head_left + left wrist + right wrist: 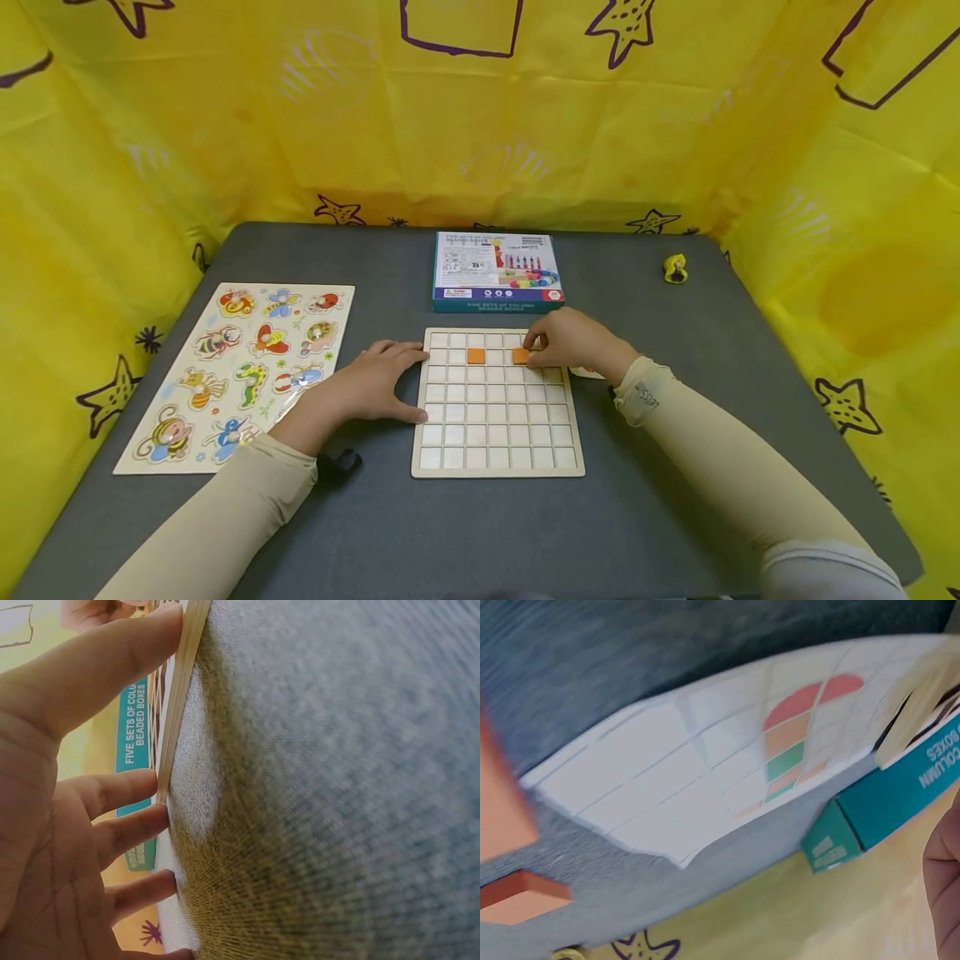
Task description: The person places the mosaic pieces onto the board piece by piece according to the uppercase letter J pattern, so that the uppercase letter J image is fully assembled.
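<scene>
Wooden board [498, 413] with a square grid, flat on the dark gray table [390, 542], right in front of the person. Cells are pale. First orange tile [476, 356] sits in the third column from left, second row from the far edge. Second orange tile [521, 356] is at the same row, fifth column, one pale cell between the two.

Right hand [573, 337] reaches in over the board's far right corner, thumb and finger bent together, pinching the second orange tile. Can't tell if that tile is fully seated. Left hand [371, 379] is spread, thumb and fingertips touching the board's left edge; the left wrist view shows the thumb tip against the wooden rim.

White card [645, 765] with a printed grid lies on the table just right of the board, mostly hidden by the right arm in the head view. Its print has red, orange and green patches. Two orange blocks [525, 896] on the table near the card, at the left of the right wrist view, one cut off by the frame.

Teal and white box [497, 306] just beyond the board, text reads "FIVE SETS OF COLUMN BEADED BOXES". Insect puzzle [225, 321] on the left, well filled with bugs, partly under the left arm. Small yellow object [675, 268] far right. Beige sleeves [720, 442] on both arms. Yellow cloth [480, 125] with purple stars around the table.
</scene>
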Demonstrator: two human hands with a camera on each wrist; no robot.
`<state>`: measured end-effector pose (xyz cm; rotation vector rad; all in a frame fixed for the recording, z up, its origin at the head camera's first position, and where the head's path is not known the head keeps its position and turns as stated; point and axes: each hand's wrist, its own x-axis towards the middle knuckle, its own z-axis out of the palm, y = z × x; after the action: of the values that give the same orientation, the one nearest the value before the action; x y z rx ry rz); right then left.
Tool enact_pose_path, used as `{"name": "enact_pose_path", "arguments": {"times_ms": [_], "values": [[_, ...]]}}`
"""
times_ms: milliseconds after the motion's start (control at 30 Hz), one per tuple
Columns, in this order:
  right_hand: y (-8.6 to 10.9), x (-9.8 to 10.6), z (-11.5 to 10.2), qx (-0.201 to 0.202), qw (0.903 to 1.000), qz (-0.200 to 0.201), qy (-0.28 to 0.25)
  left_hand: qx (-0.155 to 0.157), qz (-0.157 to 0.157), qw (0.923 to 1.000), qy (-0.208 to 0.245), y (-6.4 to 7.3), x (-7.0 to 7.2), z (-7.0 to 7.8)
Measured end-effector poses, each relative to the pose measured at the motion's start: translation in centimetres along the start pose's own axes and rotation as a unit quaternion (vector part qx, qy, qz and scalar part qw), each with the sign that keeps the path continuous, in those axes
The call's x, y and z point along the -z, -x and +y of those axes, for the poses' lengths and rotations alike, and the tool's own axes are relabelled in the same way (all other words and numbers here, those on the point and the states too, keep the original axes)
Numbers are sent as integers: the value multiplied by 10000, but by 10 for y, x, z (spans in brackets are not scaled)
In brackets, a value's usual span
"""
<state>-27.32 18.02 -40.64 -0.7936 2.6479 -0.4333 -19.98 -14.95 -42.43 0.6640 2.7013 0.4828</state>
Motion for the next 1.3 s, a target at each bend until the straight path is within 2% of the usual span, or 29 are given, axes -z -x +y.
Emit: {"name": "enact_pose_path", "arguments": {"times_ms": [200, 367, 567, 667, 900, 1033, 1300], "values": [[-9, -3, -7, -27, 9998, -121, 159, 28, 19, 10000, 24, 0, -1, -2], [-11, -5, -8, -150, 9996, -73, 222, 13, 32, 10000, -1, -1, -2, -3], [-11, -5, -9, -312, 9994, -106, 70, -14, 59, 10000, -8, -1, -2, -3], [-7, -2, -8, -409, 9990, -102, -110, -32, 71, 10000, 16, -1, -2, -3], [12, 13, 10, -593, 9971, 245, -408, 0, 71, 10000, 34, 0, -2, -6], [10, 11, 12, -550, 9976, 249, -325, 62, 53, 9999, 58, 1, -1, -7], [-6, -2, -7, -190, 9998, 17, 5, -40, 55, 10000, 49, -1, 0, -4]]}}
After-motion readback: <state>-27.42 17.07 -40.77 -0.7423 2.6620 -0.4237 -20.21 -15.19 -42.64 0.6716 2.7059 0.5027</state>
